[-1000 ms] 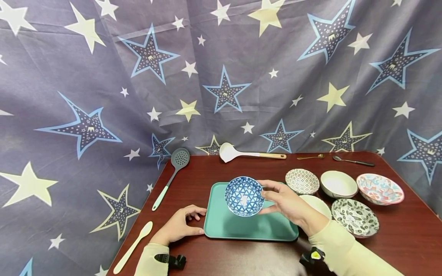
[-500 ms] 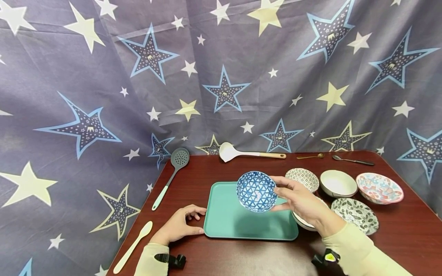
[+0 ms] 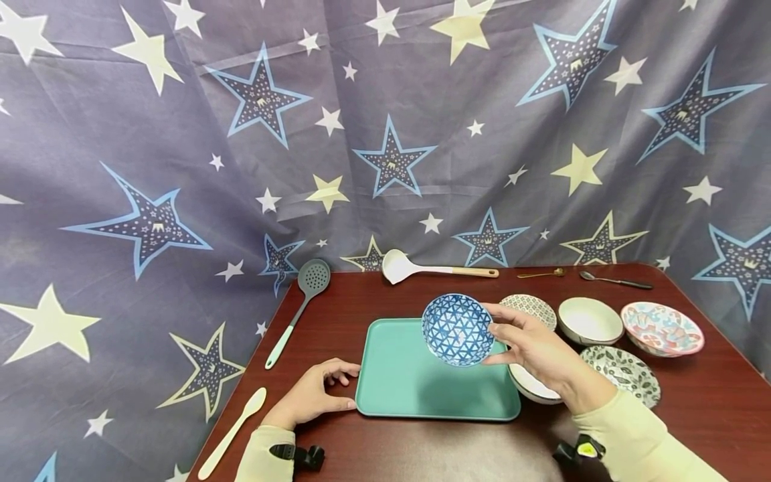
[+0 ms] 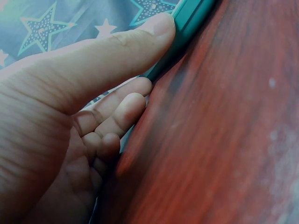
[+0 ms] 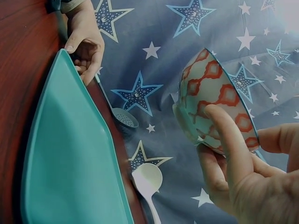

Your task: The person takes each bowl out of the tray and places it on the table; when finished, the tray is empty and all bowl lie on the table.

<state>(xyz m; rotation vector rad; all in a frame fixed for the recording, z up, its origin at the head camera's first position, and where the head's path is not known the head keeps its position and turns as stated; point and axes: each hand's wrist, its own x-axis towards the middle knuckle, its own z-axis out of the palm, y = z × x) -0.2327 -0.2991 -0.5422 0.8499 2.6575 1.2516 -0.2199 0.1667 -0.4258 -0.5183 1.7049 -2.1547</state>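
Note:
My right hand [image 3: 536, 345] grips a small bowl [image 3: 458, 330] by its right side, above the tray's right half. Blue and white triangles cover the bowl's inside; in the right wrist view its outside [image 5: 210, 100] shows red patches on white. The bowl is tilted, its inside toward the head camera. Below it a teal tray [image 3: 388, 375] lies on the table, with the bowl's shadow on it. At the tray's left edge rests my left hand [image 3: 316, 391], thumb and fingertips touching the rim [image 4: 187, 21], the other fingers loosely bent.
Right of the tray stand several bowls: a dotted one [image 3: 533, 309], a plain cream one [image 3: 590, 320], a pink floral one [image 3: 662, 328], a leaf-patterned one [image 3: 629, 375] and a partly hidden white one [image 3: 533, 387]. A skimmer [image 3: 314, 278], ladle [image 3: 397, 266], cream spoon [image 3: 254, 402] and small spoons [image 3: 593, 276] lie around.
My right hand has carried the blue-patterned bowl to the right and slightly away from me, over the tray. The left hand has stayed at the tray's edge.

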